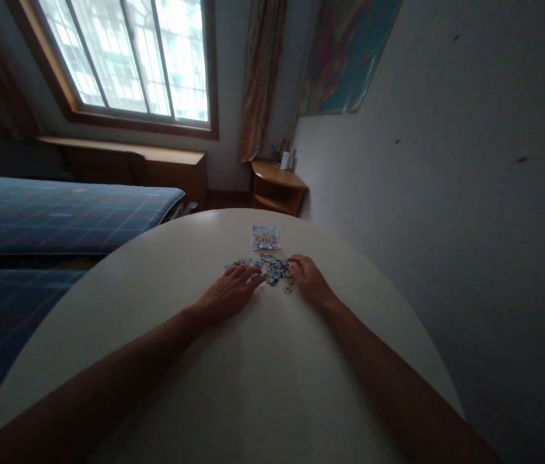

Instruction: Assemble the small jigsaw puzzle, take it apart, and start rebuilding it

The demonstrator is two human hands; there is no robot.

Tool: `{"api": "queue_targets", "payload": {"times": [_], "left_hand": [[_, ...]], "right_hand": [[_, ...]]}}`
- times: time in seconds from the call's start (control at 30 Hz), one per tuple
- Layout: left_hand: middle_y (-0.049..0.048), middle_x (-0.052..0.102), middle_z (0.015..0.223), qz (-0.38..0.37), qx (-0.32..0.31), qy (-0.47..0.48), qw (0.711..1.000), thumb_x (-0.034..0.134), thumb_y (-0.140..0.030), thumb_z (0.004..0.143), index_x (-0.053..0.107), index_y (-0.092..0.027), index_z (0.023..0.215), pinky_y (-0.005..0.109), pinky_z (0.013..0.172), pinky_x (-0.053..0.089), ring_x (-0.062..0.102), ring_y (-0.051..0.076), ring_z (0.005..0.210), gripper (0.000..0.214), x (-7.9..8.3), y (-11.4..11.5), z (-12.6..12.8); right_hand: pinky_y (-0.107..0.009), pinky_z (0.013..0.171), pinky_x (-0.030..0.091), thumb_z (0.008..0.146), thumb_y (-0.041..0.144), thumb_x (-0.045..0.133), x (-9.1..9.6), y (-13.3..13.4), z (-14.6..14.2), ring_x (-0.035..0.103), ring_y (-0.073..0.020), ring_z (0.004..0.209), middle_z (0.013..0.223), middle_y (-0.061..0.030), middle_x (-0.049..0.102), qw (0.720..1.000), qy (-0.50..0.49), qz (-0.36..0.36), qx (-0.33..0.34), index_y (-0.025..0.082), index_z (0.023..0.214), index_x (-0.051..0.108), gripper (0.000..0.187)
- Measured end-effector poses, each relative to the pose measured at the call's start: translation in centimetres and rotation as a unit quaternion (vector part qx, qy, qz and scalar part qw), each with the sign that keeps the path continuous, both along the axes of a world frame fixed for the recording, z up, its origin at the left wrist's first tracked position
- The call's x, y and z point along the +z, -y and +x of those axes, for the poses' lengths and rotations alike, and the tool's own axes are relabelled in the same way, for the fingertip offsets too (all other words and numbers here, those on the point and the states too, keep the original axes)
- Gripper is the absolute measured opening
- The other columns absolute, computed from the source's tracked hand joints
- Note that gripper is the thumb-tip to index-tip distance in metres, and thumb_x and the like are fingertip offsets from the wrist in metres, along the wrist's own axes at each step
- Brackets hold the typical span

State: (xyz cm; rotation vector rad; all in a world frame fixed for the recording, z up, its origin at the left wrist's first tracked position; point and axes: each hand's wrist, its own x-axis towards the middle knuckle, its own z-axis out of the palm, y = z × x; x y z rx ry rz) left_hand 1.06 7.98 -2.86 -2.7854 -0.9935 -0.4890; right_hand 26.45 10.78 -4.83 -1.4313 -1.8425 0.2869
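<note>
A loose heap of small colourful puzzle pieces lies on the round white table, toward its far side. My left hand rests flat beside the heap's left edge, fingers stretched out and touching the nearest pieces. My right hand sits at the heap's right edge with fingers curled down onto the pieces; what it holds, if anything, is hidden. A small printed picture card lies flat just beyond the heap.
A bed with a blue plaid cover stands to the left of the table. A wooden corner shelf and a window are beyond it. A grey wall runs close along the right.
</note>
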Motion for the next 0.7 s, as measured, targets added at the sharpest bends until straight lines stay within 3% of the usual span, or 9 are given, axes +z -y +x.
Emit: {"api": "queue_targets", "payload": {"times": [0.13, 0.3, 0.47, 0.7], "left_hand": [[0.0141, 0.053, 0.135, -0.005, 0.042, -0.032, 0.999, 0.042, -0.006, 0.094, 0.051, -0.016, 0.132, 0.044, 0.102, 0.043, 0.050, 0.028, 0.122, 0.040, 0.4, 1.2, 1.6], [0.0105, 0.061, 0.121, -0.041, 0.075, 0.041, 0.995, 0.044, -0.004, 0.092, 0.057, -0.016, 0.119, 0.040, 0.098, 0.047, 0.055, 0.025, 0.113, 0.032, -0.3, 1.3, 1.9], [0.0085, 0.064, 0.115, -0.061, 0.049, 0.111, 0.991, 0.053, -0.009, 0.089, 0.060, -0.018, 0.111, 0.044, 0.098, 0.048, 0.056, 0.026, 0.109, 0.025, -0.7, 0.7, 1.1], [0.0078, 0.065, 0.113, -0.091, 0.010, 0.141, 0.986, 0.054, -0.008, 0.087, 0.064, -0.019, 0.104, 0.044, 0.098, 0.049, 0.057, 0.024, 0.108, 0.022, -0.6, 0.7, 1.3]], "right_hand": [[-0.042, 0.109, 0.037, 0.086, 0.029, 0.060, 0.8, 1.6, -0.8, 0.053, -0.0240, 0.120, 0.126, -0.0097, 0.062, 0.998, 0.047, 0.013, 0.043, 0.021, 0.115, 0.069, 0.032], [-0.044, 0.109, 0.037, 0.088, 0.035, 0.064, 1.3, 2.2, -1.4, 0.050, -0.0262, 0.123, 0.132, -0.0093, 0.059, 0.988, 0.143, 0.017, 0.059, 0.025, 0.121, 0.069, 0.035], [-0.041, 0.107, 0.038, 0.086, 0.029, 0.066, 1.6, 2.4, -1.4, 0.054, -0.0232, 0.116, 0.119, -0.0080, 0.066, 0.990, 0.121, 0.025, 0.070, 0.023, 0.104, 0.074, 0.021], [-0.041, 0.103, 0.041, 0.084, 0.025, 0.066, 1.9, 2.5, -1.2, 0.057, -0.0230, 0.111, 0.111, -0.0077, 0.068, 0.995, 0.063, 0.008, 0.079, 0.020, 0.092, 0.071, 0.010]]}}
